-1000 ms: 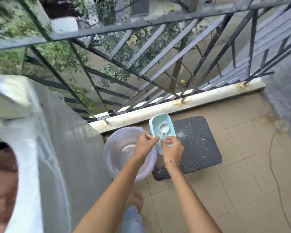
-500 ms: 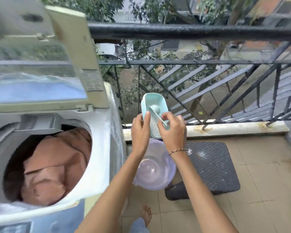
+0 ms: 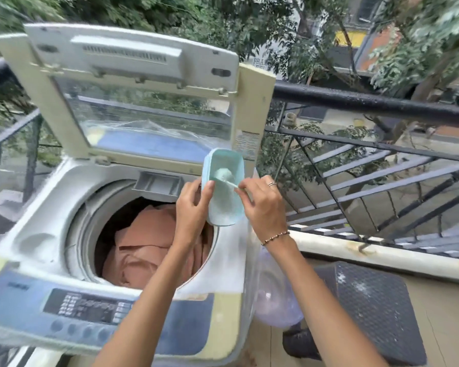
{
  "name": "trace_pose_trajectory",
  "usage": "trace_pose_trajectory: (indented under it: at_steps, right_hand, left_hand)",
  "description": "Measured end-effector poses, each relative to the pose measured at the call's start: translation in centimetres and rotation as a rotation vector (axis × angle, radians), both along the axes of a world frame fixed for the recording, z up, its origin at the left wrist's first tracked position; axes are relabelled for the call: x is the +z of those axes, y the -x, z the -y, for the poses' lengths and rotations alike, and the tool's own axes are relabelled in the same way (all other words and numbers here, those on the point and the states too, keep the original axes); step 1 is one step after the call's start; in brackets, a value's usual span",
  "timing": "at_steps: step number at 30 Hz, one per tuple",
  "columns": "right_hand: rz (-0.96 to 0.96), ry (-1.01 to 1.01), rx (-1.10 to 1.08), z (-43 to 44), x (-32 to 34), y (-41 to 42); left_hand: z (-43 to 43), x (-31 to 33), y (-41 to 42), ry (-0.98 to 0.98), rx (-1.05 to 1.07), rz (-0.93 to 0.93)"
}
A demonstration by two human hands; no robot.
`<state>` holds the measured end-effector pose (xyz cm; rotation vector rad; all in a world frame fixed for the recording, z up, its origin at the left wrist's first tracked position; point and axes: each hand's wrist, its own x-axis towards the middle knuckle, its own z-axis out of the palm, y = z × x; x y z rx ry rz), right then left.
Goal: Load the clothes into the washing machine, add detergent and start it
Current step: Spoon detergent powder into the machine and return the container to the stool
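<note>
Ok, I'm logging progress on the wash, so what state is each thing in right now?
Lid: raised open.
Clothes: inside the drum.
Tub: uncovered, powder inside, gripped by the left hand.
Spoon: bowl in the tub, handle pinched by the right hand.
Basin: on the floor, partly hidden.

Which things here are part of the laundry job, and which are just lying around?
For the job: washing machine, clothes in its drum, detergent tub in the left hand, scoop pinched by the right hand, control panel.
Lying about: translucent basin, dark mat, balcony railing.
</note>
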<state>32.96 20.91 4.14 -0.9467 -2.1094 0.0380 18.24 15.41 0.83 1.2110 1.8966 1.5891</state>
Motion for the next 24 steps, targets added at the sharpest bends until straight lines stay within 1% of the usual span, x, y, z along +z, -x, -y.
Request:
trace_pose_trajectory:
  at_steps: [3,6,9,14,16,18,21,24]
  right_hand:
    - [0.065,0.011,0.069,1.4,-0.1,2.7]
    - [0.044,0.042,0.072,2.5,0.1,5.6]
    - [0.134,0.027,0.126,3.5,0.4,8.5]
    - [0.174,-0.043,0.003,3.8,1.5,12.3]
    - [0.260,-0.101,0.012,4.1,1.6,13.9]
    - [0.315,-0.109,0.051,4.7,1.2,15.6]
    - [0.353,0.002,0.115,5.8,0.6,17.5]
    - [0.323,0.240,0.148,6.7,0.0,19.5]
  left_hand:
    - [1.4,0.1,3.9,-0.015,0.053,-0.020]
    - [2.4,0.5,7.2,-0.024,0.056,-0.012]
    - [3.2,0.8,10.4,-0.043,0.067,0.035]
    - [4.6,0.5,15.0,-0.053,0.033,0.058]
    - [5.0,0.3,16.6,-0.056,0.025,0.046]
    - [5.3,0.0,18.0,-0.059,0.035,0.041]
    - [5.7,-0.5,19.9,-0.042,0.061,0.031]
    - [6.0,-1.3,21.7,-0.008,0.112,0.045]
